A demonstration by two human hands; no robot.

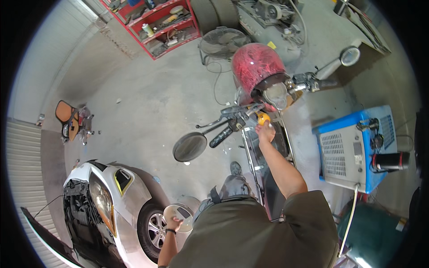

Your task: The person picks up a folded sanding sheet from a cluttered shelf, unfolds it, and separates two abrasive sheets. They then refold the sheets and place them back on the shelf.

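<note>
My right hand [266, 131] reaches forward over the motorcycle's narrow dark body [273, 174]. Its fingers are closed around a small round yellow-orange thing [262, 118] just behind the handlebar. What kind of thing it is, I cannot tell. Down at my left side, my left hand [173, 223] is over the mouth of a whitish bucket [192, 204], its fingers bent. Beside these fingers shows a dark grey rectangular patch [184, 212]. Whether the hand grips that, the rim or something else is unclear. A red helmet-shaped front cover [258, 67] stands ahead of the handlebar.
The left mirror [190, 146] and right mirror [350, 56] stick out from the motorcycle. A white car [129, 196] with raised hood stands at left. A blue and grey machine [344, 154] is at right. Ahead are a red shelf [154, 33] and a floor fan [223, 43].
</note>
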